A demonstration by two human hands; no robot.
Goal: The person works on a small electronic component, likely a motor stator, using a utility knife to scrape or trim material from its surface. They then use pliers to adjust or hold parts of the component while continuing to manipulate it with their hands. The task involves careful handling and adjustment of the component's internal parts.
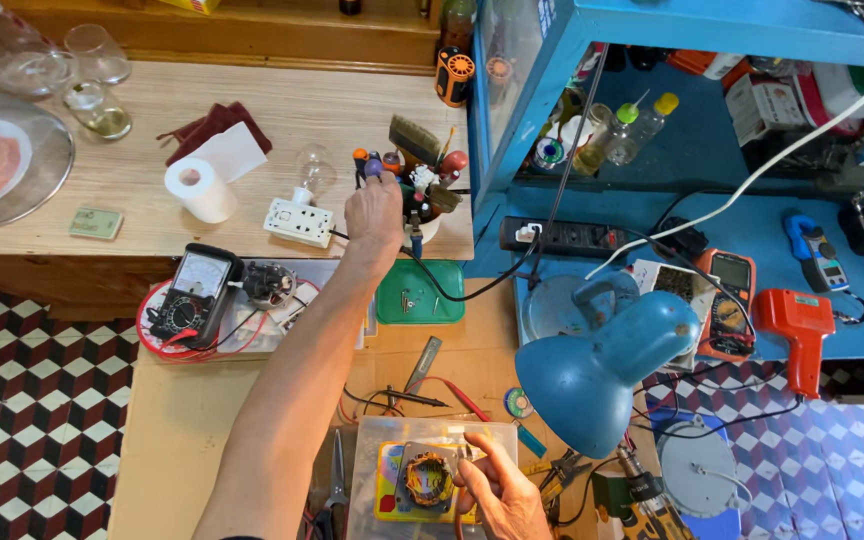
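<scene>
My left hand (374, 212) reaches far forward to a tool holder (422, 200) full of screwdrivers and a brush, its fingers closed round a purple-capped tool handle (373, 166). At the bottom of the view, my right hand (500, 490) rests by a small motor stator with copper windings (425, 478), fingers touching its right edge. The stator lies on a colourful pad atop a clear plastic box (382, 440).
A blue desk lamp (602, 365) hangs over the bench at right. An analogue multimeter (195, 293) lies left, a green tray (420, 292) in the middle. A tissue roll (199, 188), socket with bulb (301, 215), power strip (562, 236), orange meter (727, 300) and orange tool (800, 325) stand around.
</scene>
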